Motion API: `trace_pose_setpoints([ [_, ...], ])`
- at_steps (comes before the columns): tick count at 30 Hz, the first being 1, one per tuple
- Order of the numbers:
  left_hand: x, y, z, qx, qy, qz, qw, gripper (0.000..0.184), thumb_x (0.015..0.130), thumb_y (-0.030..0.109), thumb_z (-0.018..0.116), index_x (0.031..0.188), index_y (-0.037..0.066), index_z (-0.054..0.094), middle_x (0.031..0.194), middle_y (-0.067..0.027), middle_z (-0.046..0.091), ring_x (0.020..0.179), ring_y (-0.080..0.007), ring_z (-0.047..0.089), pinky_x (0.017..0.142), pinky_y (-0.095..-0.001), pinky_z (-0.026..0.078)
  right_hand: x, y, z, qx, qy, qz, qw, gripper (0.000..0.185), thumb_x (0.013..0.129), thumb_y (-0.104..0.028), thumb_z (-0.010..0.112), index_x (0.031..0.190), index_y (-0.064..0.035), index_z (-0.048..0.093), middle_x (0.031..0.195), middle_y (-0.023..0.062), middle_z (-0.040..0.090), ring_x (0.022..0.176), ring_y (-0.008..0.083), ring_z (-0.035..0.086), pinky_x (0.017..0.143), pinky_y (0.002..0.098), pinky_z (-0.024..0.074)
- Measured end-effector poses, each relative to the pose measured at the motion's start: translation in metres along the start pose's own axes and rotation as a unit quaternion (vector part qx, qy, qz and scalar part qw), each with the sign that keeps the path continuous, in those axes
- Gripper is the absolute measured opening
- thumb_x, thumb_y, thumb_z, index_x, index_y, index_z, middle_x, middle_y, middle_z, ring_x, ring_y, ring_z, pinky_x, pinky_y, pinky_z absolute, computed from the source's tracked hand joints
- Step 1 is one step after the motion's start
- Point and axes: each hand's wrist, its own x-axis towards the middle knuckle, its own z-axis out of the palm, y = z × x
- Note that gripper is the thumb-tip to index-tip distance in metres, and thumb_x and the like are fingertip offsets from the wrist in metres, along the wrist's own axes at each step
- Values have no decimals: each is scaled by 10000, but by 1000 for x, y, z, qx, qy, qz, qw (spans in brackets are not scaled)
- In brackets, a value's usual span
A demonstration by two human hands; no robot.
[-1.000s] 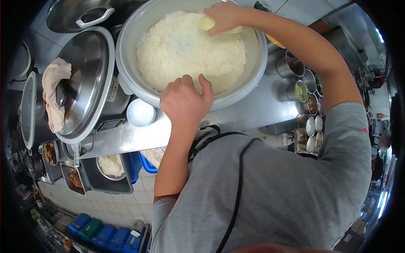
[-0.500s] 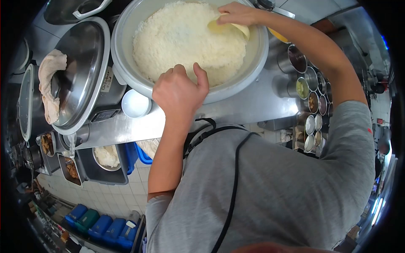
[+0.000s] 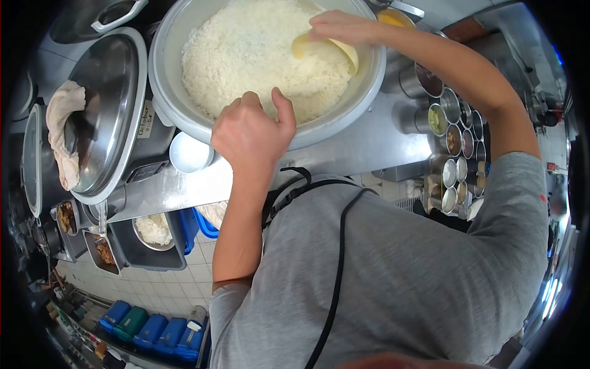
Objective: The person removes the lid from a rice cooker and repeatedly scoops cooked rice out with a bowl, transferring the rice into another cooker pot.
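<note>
A wide, pale round tub (image 3: 166, 74) full of white cooked rice (image 3: 246, 61) stands on the steel counter in front of me. My left hand (image 3: 255, 126) is closed over the near rim of the tub, thumb raised. On the far right side of the tub, my right hand (image 3: 341, 27) grips a pale yellow bowl (image 3: 347, 55) by its edge. The bowl lies tilted, partly down in the rice. Some of my right fingertips are hidden behind it.
Left of the tub stands a steel-lidded pot (image 3: 107, 117) with a cloth (image 3: 64, 132) on its handle. A white bowl (image 3: 190, 152) sits by the tub on the steel counter (image 3: 362, 147). Several steel cups (image 3: 452, 138) of ingredients are at right. Grey bins (image 3: 147, 255) stand below.
The view has shifted a little, moving the scene leftward. My right hand and the yellow bowl sit slightly nearer to me in the rice. My left hand stays on the rim.
</note>
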Motion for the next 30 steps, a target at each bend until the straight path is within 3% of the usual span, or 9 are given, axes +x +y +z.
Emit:
trace_pose_setpoints([
  [3,0,1,-1,5,-7,-4,1000,498,886,386,717,540,95,507,501,-92,533,440,-302,536,431,-426,377,-3,-9,10,27,33,-59,997,477,997,-431,535,864,21,459,803,108,413,784,228,412,751,431,388],
  [5,0,0,0,0,-2,-1,1000,499,886,387,717,539,96,508,500,-92,533,439,-302,535,430,-426,376,-3,-18,10,54,-36,-1,998,645,958,-566,573,1136,35,725,1151,170,703,1088,271,605,958,396,464],
  [6,0,0,1,-4,6,1,1000,499,886,388,717,538,98,508,500,-91,534,438,-301,534,429,-425,374,-3,-22,16,55,-36,0,998,645,958,-566,573,1136,35,725,1151,170,703,1088,271,605,958,396,464],
  [8,0,0,2,-3,8,2,1000,500,886,388,717,537,98,508,500,-90,534,438,-301,534,430,-426,374,-4,-29,29,42,11,2,999,514,989,-465,535,873,32,587,841,145,551,848,231,518,785,417,428],
  [20,-1,-3,2,-11,2,8,1000,509,916,365,701,536,104,485,509,-73,521,457,-289,525,451,-431,363,-3,-133,6,-134,-20,87,987,882,799,-693,632,1078,139,719,999,309,731,923,403,724,827,458,574],
  [21,-1,-4,1,-17,-5,7,1000,512,923,357,697,536,105,476,504,-70,509,455,-288,514,453,-433,355,2,-130,-8,-87,-3,114,990,782,744,-684,717,892,83,733,851,217,728,804,340,723,737,462,593],
  [22,-2,-4,2,-16,-5,7,1000,512,923,357,697,536,105,476,504,-70,509,455,-288,514,453,-433,355,4,-124,-21,-87,-3,114,990,782,744,-684,717,892,83,733,851,217,728,804,340,723,737,462,593],
  [28,-2,-5,-2,-41,-6,10,999,489,936,323,680,550,99,480,520,-79,517,472,-291,518,465,-439,358,8,-74,-79,-145,30,175,973,785,852,-597,738,1314,32,652,1212,248,717,1110,354,697,944,427,561],
  [30,-3,-6,0,-65,6,13,998,452,945,290,662,576,91,494,552,-83,539,509,-296,542,486,-445,378,15,-48,-71,-179,69,111,975,861,887,-627,654,1414,50,585,1259,240,705,1161,343,684,990,402,550],
])
